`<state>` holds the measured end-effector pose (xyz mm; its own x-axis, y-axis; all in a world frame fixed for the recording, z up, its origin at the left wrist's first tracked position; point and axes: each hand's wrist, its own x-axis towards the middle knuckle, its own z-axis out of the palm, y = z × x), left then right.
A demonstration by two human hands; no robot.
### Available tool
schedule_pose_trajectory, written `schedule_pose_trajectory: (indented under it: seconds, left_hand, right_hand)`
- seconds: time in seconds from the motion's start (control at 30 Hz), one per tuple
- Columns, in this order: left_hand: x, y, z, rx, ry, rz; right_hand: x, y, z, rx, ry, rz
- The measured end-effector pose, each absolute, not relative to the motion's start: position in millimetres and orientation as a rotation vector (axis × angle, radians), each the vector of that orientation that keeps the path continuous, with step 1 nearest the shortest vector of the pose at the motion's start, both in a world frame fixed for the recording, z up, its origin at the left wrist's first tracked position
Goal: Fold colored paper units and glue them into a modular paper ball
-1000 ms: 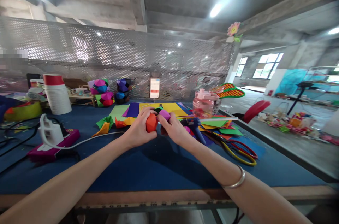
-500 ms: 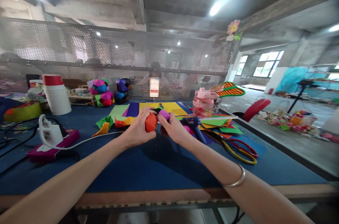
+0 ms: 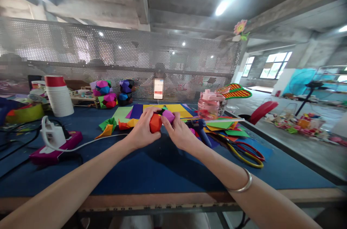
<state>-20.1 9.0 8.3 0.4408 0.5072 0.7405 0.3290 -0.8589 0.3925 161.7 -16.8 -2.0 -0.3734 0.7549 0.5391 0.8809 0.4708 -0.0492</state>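
A faceted folded-paper ball [image 3: 155,123], orange on one side and purple on the other with a little green and black at the top, is held up between both hands above the blue table mat. My left hand [image 3: 144,129] curls around its orange part, thumb underneath. On the purple part, the fingers and thumb of my right hand [image 3: 177,131] press from the right; a silver bangle circles that wrist. Fingers cover much of the ball's far side. Just right of my right hand lies a blue glue gun [image 3: 200,128].
Scissors [image 3: 245,153] with red and yellow handles lie at right near colored paper sheets [image 3: 225,125]. A pink jug [image 3: 208,105], a phone [image 3: 158,89] and finished paper balls [image 3: 107,100] stand behind. At left are stacked paper cups [image 3: 58,99], a purple power strip [image 3: 58,149] and folded paper pieces [image 3: 107,128].
The orange and purple parts now sit closer together, with more green showing at the top. Both hands stay in nearly the same place, and the view has shifted slightly.
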Motion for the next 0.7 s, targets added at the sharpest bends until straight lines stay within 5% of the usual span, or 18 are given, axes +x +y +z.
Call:
schedule_pose_trajectory:
  seconds: [0.2, 0.7]
  left_hand:
    - [-21, 10, 10, 2.472, 0.732, 1.428]
    - [-17, 3, 10, 2.375, 0.563, 1.407]
  right_hand:
    - [155, -11, -5, -1.139, -1.833, 0.176]
    - [150, -14, 10, -0.780, -1.654, 0.324]
